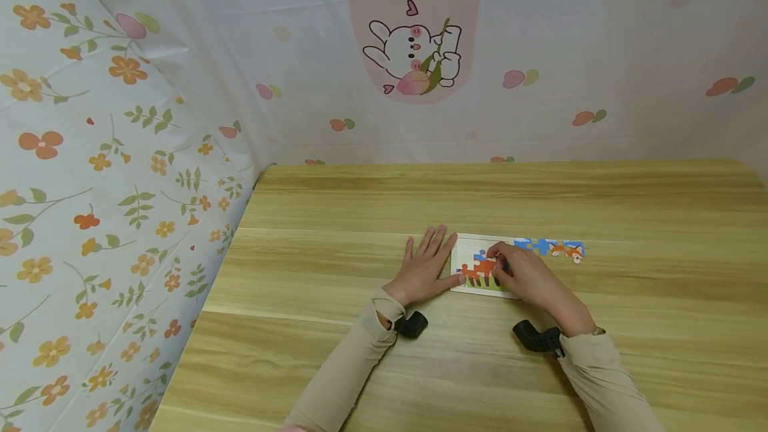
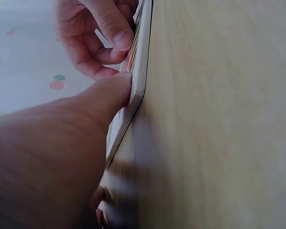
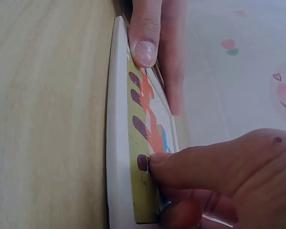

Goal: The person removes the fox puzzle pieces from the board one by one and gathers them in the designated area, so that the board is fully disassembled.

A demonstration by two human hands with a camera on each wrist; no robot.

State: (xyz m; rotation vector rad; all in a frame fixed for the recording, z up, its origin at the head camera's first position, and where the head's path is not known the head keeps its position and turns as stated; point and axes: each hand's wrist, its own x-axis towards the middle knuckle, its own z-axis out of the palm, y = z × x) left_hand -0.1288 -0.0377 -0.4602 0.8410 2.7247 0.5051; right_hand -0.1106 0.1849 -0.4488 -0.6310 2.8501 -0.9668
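A white-framed puzzle board (image 1: 474,291) lies on the table, with orange, blue and green pieces (image 1: 469,274) fitted along its lower part. My left hand (image 1: 423,275) rests flat at its left side, fingers spread and thumb on the frame's edge; the right wrist view shows that thumb (image 3: 145,45) pressing there. My right hand (image 1: 531,279) is over the board's right part, fingers curled, thumb and index pinching a puzzle piece mostly hidden by them. In the right wrist view the right thumb (image 3: 171,164) touches the picture beside a dark brown patch.
Loose puzzle pieces (image 1: 564,249), blue with an orange fox face, lie in a row just right of the board, behind my right hand. The wooden table (image 1: 336,219) extends around them to a white patterned curtain (image 1: 288,39) at the back and left.
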